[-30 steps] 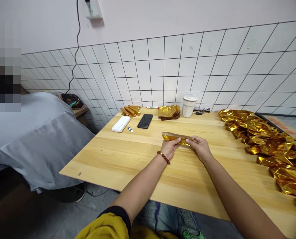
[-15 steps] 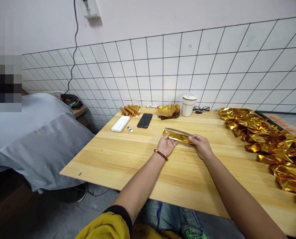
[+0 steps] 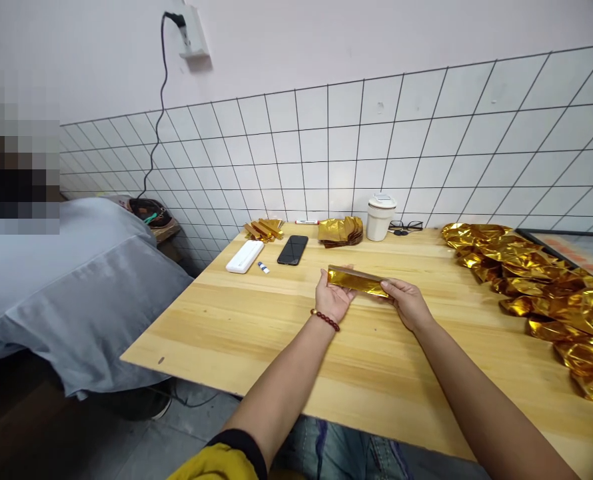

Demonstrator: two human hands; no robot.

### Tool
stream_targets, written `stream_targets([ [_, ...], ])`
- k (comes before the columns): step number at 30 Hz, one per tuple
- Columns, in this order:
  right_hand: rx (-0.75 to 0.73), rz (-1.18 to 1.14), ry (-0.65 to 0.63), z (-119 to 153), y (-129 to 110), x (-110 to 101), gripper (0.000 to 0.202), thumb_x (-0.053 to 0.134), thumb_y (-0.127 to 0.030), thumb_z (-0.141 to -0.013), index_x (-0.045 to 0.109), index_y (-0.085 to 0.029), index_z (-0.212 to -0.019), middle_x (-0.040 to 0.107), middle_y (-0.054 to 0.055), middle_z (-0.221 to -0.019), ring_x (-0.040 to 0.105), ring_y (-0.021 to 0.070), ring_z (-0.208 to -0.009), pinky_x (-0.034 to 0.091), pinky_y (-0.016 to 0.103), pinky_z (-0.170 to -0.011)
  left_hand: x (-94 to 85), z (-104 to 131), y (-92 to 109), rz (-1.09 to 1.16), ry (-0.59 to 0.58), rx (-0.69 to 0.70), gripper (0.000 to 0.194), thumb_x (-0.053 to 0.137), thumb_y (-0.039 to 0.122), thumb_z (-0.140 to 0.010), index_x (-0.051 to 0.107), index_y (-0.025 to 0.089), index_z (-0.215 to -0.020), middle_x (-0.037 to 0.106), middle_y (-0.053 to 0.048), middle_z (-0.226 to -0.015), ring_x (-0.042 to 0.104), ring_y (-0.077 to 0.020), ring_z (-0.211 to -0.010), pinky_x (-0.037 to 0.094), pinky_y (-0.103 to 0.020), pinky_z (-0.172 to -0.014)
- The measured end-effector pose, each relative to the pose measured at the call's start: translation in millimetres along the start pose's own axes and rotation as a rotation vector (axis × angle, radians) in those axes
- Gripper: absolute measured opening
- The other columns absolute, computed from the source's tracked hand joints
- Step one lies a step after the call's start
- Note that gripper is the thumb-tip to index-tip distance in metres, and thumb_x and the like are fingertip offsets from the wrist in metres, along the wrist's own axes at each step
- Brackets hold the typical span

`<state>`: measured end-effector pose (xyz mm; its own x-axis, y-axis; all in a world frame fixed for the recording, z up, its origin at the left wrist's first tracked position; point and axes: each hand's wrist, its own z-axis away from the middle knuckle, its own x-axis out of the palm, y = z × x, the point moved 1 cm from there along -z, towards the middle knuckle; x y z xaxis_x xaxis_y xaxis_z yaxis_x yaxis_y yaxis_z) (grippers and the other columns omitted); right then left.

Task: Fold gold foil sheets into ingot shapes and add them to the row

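Observation:
A folded strip of gold foil paper (image 3: 359,281) is held above the wooden table (image 3: 256,333). Its left end rests on the palm and fingers of my left hand (image 3: 334,300), whose thumb stands up beside the end; a red bead bracelet is on that wrist. My right hand (image 3: 409,301) pinches the strip's right end between thumb and fingers. Behind the hands lies a stack of gold foil sheets (image 3: 340,231). A bundle of narrow folded gold strips (image 3: 264,229) sits at the back left. Several crumpled gold foil pieces (image 3: 541,293) form a long row on the right.
A black phone (image 3: 292,250), white power bank (image 3: 245,257) and small blue-white tube (image 3: 263,267) lie left of centre. Along the wall are a red-white marker (image 3: 307,222), a lidded white cup (image 3: 380,218) and glasses (image 3: 406,227). A person in grey (image 3: 91,287) is at the left.
The camera view has shifted, so the scene sits slightly lower. My left thumb has lifted off the strip's face, and the strip's upper flap looks more closed.

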<state>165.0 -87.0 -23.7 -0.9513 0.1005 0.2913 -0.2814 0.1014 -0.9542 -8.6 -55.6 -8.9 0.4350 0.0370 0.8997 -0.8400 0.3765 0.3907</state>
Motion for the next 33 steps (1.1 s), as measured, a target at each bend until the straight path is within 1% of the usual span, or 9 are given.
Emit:
stream_targets([
  [3, -0.001, -0.026, 0.058, -2.3, 0.9, -2.2, 0.035, 0.087, -0.047, -0.056, 0.076, -0.022, -0.077, 0.075, 0.003, -0.08, 0.068, 0.0175, -0.067, 0.057, 0.031, -0.064, 1.5, 4.0, -6.4, -0.061, -0.085, 0.003, 0.06, 0.055, 0.072, -0.078, 0.067, 0.018, -0.102, 0.07, -0.012, -0.108, 0.065, -0.0252, -0.101, 0.052, -0.041, -0.089],
  [5, 0.0, -0.029, 0.07, -2.9, 1.5, -2.7, 0.035, 0.087, -0.047, -0.057, 0.077, -0.022, -0.079, 0.076, 0.003, -0.081, 0.068, 0.0167, -0.067, 0.057, 0.03, -0.065, 1.7, 6.5, -15.2, -0.198, -0.126, -0.03, 0.049, 0.074, 0.057, -0.071, 0.068, 0.017, -0.099, 0.072, -0.011, -0.103, 0.067, -0.0232, -0.095, 0.05, -0.041, -0.094],
  [7, 0.004, -0.002, 0.037, -2.5, 1.9, -1.8, 0.035, 0.086, -0.047, -0.06, 0.078, -0.023, -0.083, 0.076, 0.003, -0.082, 0.068, 0.0161, -0.068, 0.057, 0.03, -0.067, 1.4, 7.7, -24.1, -0.333, -0.128, -0.024, 0.038, 0.084, 0.036, -0.067, 0.068, 0.014, -0.094, 0.073, -0.01, -0.096, 0.068, -0.0204, -0.087, 0.049, -0.042, -0.098],
  [9, 0.0, 0.03, -0.001, -1.6, 2.1, -0.3, 0.034, 0.084, -0.047, -0.063, 0.078, -0.023, -0.086, 0.076, 0.003, -0.083, 0.067, 0.0161, -0.069, 0.056, 0.03, -0.069, 1.2, 7.6, -29.8, -0.379, -0.111, 0.021, 0.033, 0.083, 0.029, -0.067, 0.069, 0.012, -0.092, 0.073, -0.009, -0.092, 0.069, -0.0198, -0.082, 0.048, -0.046, -0.099],
  [14, -0.044, 0.073, 0.003, -1.1, 3.2, 1.2, 0.031, 0.082, -0.047, -0.065, 0.078, -0.022, -0.081, 0.076, 0.003, -0.083, 0.067, 0.0176, -0.07, 0.055, 0.03, -0.067, 1.5, 6.3, -30.1, -0.362, -0.125, 0.035, 0.027, 0.078, 0.029, -0.074, 0.068, 0.012, -0.092, 0.073, -0.011, -0.095, 0.07, -0.0234, -0.087, 0.049, -0.052, -0.097],
  [19, -0.063, 0.077, 0.047, -1.8, 3.4, -0.7, 0.029, 0.083, -0.047, -0.063, 0.076, -0.021, -0.075, 0.076, 0.003, -0.079, 0.066, 0.0171, -0.065, 0.055, 0.03, -0.064, -0.7, 5.8, -28.8, -0.38, -0.13, 0.024, 0.033, 0.083, 0.024, -0.067, 0.069, 0.011, -0.094, 0.073, -0.011, -0.095, 0.07, -0.0254, -0.09, 0.048, -0.053, -0.099],
  [24, -0.061, -0.012, 0.094, -1.1, -0.9, -1.1, 0.038, 0.084, -0.048, -0.062, 0.075, -0.024, -0.091, 0.075, 0.001, -0.084, 0.065, 0.0151, -0.066, 0.056, 0.026, -0.059, -2.6, 4.8, -29.5, -0.353, -0.062, 0.059, 0.029, 0.084, 0.021, -0.065, 0.069, 0.012, -0.087, 0.074, -0.008, -0.088, 0.069, -0.0193, -0.081, 0.049, -0.048, -0.097],
  [30, -0.081, 0.065, 0.134, -2.7, 0.6, -0.3, 0.036, 0.09, -0.042, -0.051, 0.072, -0.021, -0.074, 0.068, -0.001, -0.062, 0.058, 0.0107, -0.049, 0.052, 0.024, -0.048, 0.0, 6.5, -28.6, -0.337, -0.04, 0.046, 0.024, 0.083, 0.016, -0.065, 0.069, 0.011, -0.085, 0.072, -0.006, -0.083, 0.068, -0.0163, -0.077, 0.049, -0.045, -0.097],
  [33, -0.093, 0.08, 0.137, -3.2, 1.0, -1.1, 0.033, 0.089, -0.041, -0.053, 0.072, -0.02, -0.071, 0.068, -0.001, -0.062, 0.058, 0.0106, -0.049, 0.051, 0.024, -0.049, 0.1, 6.5, -29.5, -0.358, -0.043, 0.051, 0.022, 0.082, 0.014, -0.065, 0.069, 0.011, -0.082, 0.072, -0.006, -0.082, 0.068, -0.0175, -0.079, 0.049, -0.045, -0.097],
])
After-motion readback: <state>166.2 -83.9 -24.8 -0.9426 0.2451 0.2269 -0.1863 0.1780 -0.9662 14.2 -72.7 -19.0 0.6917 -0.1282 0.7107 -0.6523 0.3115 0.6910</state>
